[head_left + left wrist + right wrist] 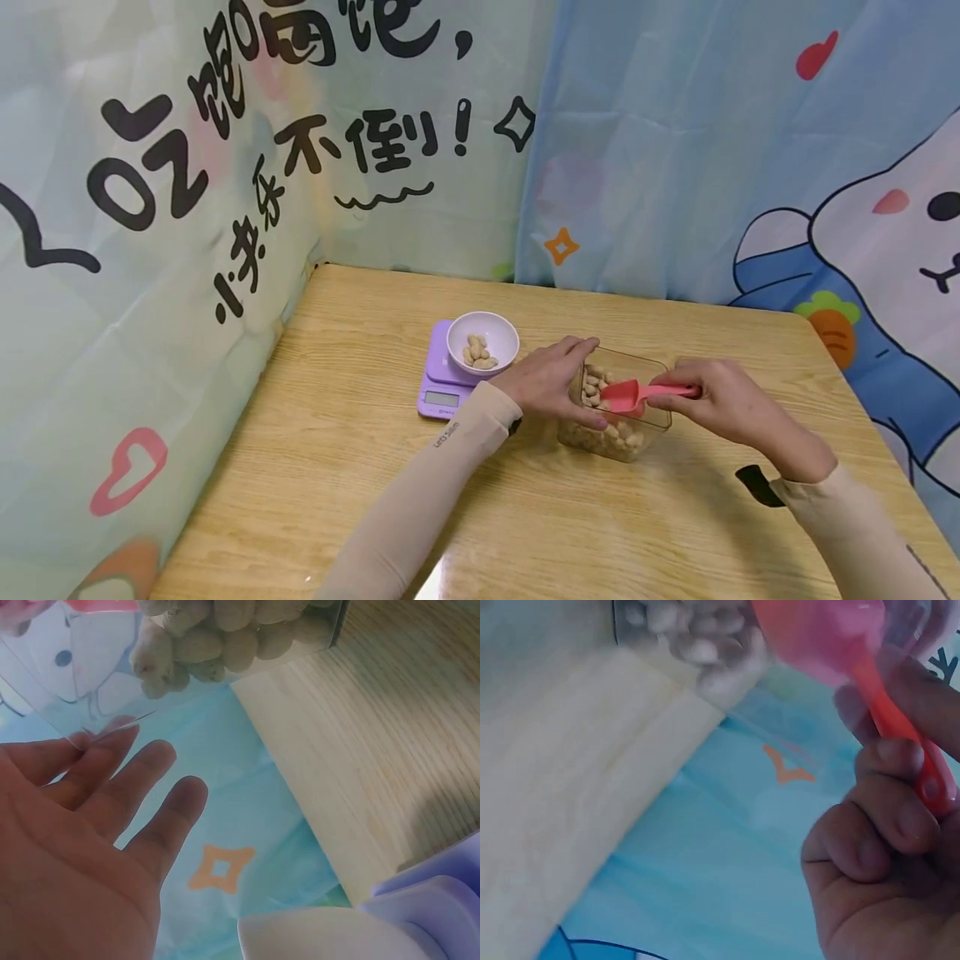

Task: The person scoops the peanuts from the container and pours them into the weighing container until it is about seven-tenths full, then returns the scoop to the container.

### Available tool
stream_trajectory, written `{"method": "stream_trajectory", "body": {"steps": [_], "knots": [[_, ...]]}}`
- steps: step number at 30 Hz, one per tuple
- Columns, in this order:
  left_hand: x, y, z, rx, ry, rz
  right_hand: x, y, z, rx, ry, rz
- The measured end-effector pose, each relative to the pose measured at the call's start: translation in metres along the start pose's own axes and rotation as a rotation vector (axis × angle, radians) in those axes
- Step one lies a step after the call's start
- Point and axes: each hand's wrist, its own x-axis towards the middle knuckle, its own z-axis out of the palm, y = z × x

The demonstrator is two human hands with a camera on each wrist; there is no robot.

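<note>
The pale green wall cloth [150, 250] bore black handwritten Chinese characters, among them "不倒!". The beige left sleeve [420, 500] carried small dark lettering reading "Let's Slim".

Bright even light, blurred wrist views

I'm looking into a makeshift recording booth, not a real kitchen. Cartoon cloth backdrops [675, 150] hang from nine to three o'clock round a wooden table [360, 467], with a small scale [442, 392] at center.
</note>
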Motion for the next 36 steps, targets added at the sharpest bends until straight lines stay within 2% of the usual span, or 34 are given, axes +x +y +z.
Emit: {"method": "stream_trajectory", "body": {"steps": [7, 10, 21, 31, 36], "knots": [[0.001, -0.001, 0.001, 0.005, 0.013, 0.006, -0.014, 0.003, 0.009, 0.083, 0.070, 0.163], [0.001, -0.002, 0.002, 0.009, 0.015, 0.008, -0.016, 0.004, 0.011, 0.114, 0.087, 0.202], [0.000, -0.003, 0.003, -0.006, 0.018, -0.012, -0.025, 0.011, 0.016, 0.258, 0.131, 0.240], [-0.001, -0.004, 0.004, -0.022, 0.036, -0.014, -0.020, 0.006, 0.028, 0.291, 0.124, 0.254], [0.000, -0.003, 0.004, -0.017, 0.032, -0.011, -0.024, 0.008, 0.028, 0.302, 0.131, 0.262]]}}
